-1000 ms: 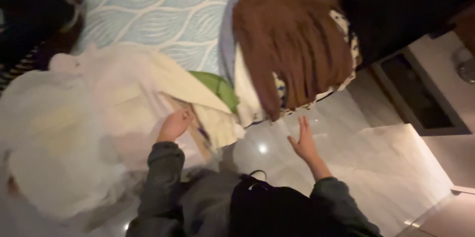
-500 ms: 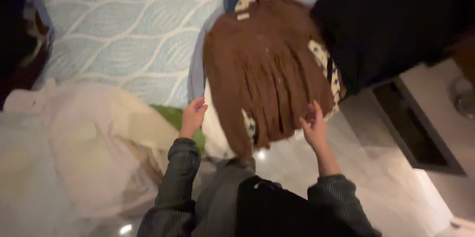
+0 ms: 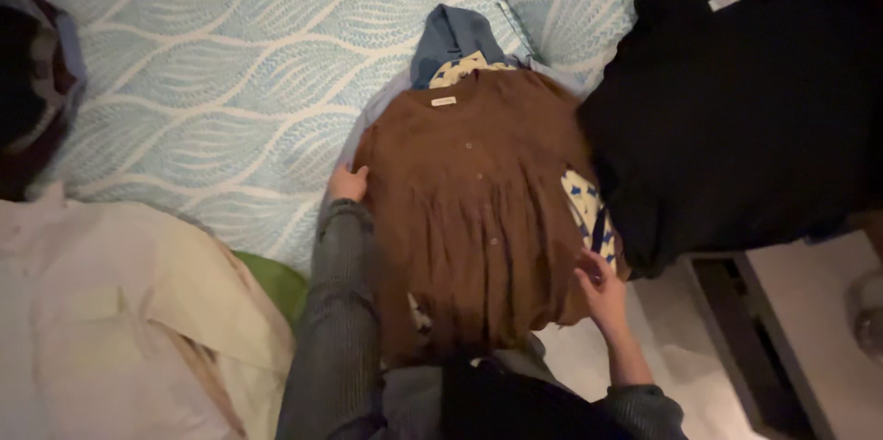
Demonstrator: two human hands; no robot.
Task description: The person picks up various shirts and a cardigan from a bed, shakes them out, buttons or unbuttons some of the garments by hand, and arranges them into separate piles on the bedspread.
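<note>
A brown buttoned blouse (image 3: pixel 469 192) lies flat on top of a small stack of clothes at the edge of a bed. My left hand (image 3: pixel 349 183) rests against the blouse's left side, near the sleeve. My right hand (image 3: pixel 602 291) touches its lower right hem, fingers curled at the fabric. Under the blouse, a white garment with blue print (image 3: pixel 585 205) and a blue-grey garment (image 3: pixel 452 35) stick out.
The bedspread (image 3: pixel 230 63) is pale blue with a wavy white pattern. A large black garment (image 3: pixel 745 118) lies to the right. Cream and white clothes (image 3: pixel 110 311) with a green piece (image 3: pixel 274 280) lie at the lower left. A dark bundle (image 3: pixel 32 81) sits far left. Pale floor (image 3: pixel 681 376) shows lower right.
Both hands have moved from the cream clothes and the open floor up to the brown blouse, one to each side. The view has shifted, bringing the blouse to the centre.
</note>
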